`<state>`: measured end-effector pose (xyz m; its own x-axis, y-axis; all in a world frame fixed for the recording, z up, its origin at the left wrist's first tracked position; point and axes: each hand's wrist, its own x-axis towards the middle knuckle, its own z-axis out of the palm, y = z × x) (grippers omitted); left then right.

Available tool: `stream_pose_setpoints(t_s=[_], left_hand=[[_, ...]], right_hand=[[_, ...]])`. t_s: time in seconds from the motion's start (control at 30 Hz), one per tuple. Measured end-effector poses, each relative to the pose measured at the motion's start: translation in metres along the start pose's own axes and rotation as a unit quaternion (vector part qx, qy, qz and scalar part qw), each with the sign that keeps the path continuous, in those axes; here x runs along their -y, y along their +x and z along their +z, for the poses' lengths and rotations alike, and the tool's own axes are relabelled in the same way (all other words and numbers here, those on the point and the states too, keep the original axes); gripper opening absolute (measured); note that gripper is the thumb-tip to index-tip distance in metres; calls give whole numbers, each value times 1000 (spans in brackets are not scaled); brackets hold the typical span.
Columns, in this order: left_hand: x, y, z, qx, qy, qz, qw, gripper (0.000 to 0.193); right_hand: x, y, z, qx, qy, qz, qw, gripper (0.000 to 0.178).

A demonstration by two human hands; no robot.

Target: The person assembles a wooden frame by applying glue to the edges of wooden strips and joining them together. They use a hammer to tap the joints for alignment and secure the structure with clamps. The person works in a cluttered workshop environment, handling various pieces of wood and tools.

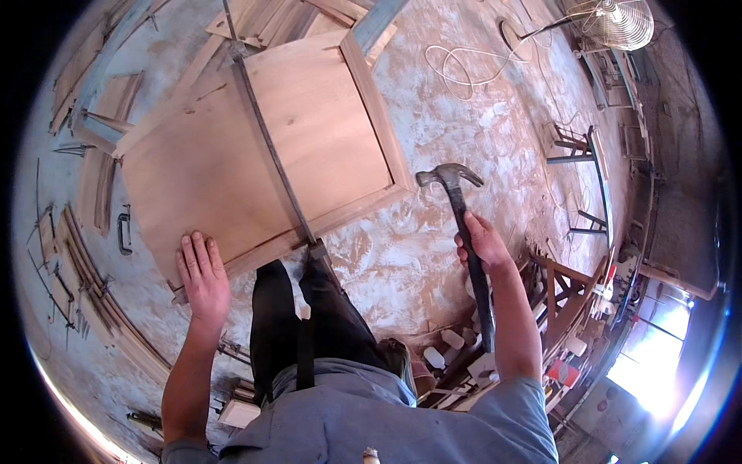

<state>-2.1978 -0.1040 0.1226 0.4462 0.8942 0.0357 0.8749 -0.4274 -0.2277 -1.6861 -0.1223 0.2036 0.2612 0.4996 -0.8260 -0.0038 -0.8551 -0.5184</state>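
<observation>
In front of me lies a wooden panel point(209, 166) with a raised frame along its right and near edges. A long metal bar clamp point(267, 139) spans it from the far side to the near edge. My left hand point(202, 272) rests flat on the panel's near left corner, fingers stretched out. Off to the right of the panel, my right hand point(483, 241) is wrapped round the dark handle of a claw hammer point(456, 199). The hammer's head points away from me, apart from the panel's corner.
Planks point(282, 27) lie beyond the panel, and more timber point(104, 178) is stacked at left beside a C-clamp point(124, 230). A fan point(618, 23) stands far right, its white cord point(464, 68) looped on the floor. A trestle point(595, 182) and cluttered shelving point(568, 301) are at right.
</observation>
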Motion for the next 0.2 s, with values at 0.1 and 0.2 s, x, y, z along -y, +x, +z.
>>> stream_pose_setpoints(t_s=[0.1,0.2], left_hand=[[0,-2,2,4,8,-4,1000,48],[0,-4,7,17,18,-14,1000,52]], right_hand=[[-1,4,4,-32,31,27,999,36],[-5,5,2,25,-1,22,999,42]])
